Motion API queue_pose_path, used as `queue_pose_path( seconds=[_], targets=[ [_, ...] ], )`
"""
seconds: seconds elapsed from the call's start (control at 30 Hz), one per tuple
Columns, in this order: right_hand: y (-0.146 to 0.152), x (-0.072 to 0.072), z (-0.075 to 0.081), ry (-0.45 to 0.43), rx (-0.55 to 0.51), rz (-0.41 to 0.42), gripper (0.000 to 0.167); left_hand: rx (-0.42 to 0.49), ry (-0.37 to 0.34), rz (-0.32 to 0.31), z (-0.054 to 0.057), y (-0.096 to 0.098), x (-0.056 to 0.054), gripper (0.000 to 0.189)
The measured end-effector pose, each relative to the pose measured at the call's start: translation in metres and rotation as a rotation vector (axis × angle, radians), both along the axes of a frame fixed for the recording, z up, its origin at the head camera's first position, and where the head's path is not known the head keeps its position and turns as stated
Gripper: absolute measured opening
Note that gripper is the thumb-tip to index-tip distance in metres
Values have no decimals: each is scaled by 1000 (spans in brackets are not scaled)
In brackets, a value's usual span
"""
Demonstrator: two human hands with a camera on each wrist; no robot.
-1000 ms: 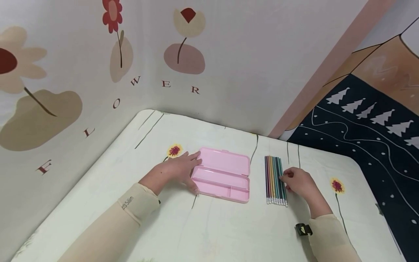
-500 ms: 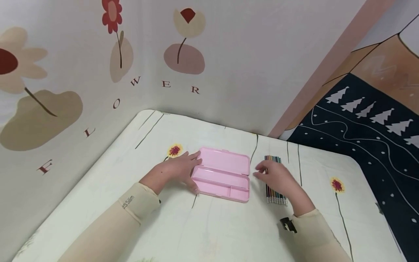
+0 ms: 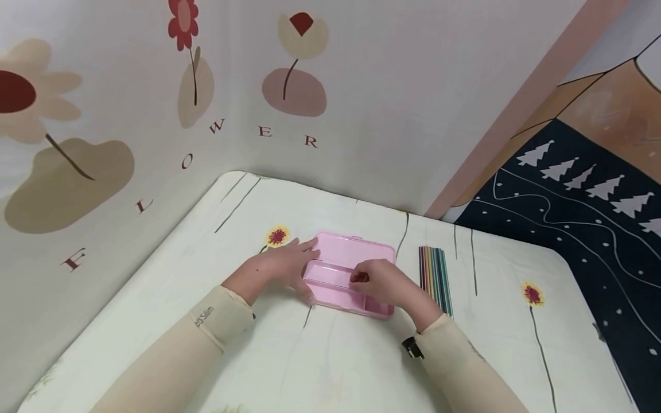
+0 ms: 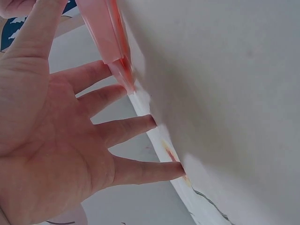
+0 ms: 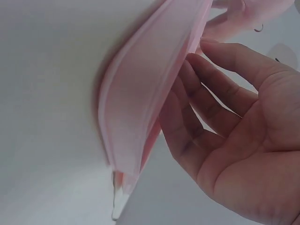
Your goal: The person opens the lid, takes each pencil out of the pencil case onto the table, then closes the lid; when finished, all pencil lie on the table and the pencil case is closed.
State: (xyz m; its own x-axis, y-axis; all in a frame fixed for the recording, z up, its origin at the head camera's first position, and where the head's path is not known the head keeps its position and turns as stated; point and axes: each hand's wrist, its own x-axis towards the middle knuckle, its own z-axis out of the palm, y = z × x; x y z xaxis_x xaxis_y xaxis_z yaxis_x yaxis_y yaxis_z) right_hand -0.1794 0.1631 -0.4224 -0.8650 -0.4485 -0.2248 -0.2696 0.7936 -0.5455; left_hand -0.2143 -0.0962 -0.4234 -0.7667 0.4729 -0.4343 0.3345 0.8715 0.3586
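Observation:
A pink pencil case (image 3: pixel 330 297) lies opened flat, its lid part (image 3: pixel 353 248) on the far side and a divided tray nearer. My left hand (image 3: pixel 284 267) spreads its fingers over the case's left end; in the left wrist view, fingertips touch the case and the cloth. Over the right half of the tray is my right hand (image 3: pixel 384 282), fingers bent downward. In the right wrist view, thumb and fingers reach past the case's edge (image 5: pixel 140 89), with no object visible between them. A row of coloured pencils (image 3: pixel 435 278) lies to the right, partly hidden behind the right wrist.
A white cloth with printed flowers (image 3: pixel 533 293) covers the table. Behind and to the left stand pale walls with flower prints (image 3: pixel 294 92). A dark fabric with tree prints (image 3: pixel 558 172) lies beyond the right edge.
My right hand has moved left from the right side of the pencils, across them, to above the case's tray. The left hand, the case and the pencils stay in place.

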Motion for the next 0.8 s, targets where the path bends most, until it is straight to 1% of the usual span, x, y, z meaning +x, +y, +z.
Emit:
queue_pose_path(
  seconds=[0.17,0.6,0.8],
  targets=[
    [-6,-3,-2,-18,9,10,8,-2,8,-7,1,0,0,119],
    [-18,-2,-7,-44,47,-21,13,-6,5,3,2,2,1,119],
    [-22,-1,-6,-48,67,14,10,-2,1,15,2,2,3,118]
  ],
)
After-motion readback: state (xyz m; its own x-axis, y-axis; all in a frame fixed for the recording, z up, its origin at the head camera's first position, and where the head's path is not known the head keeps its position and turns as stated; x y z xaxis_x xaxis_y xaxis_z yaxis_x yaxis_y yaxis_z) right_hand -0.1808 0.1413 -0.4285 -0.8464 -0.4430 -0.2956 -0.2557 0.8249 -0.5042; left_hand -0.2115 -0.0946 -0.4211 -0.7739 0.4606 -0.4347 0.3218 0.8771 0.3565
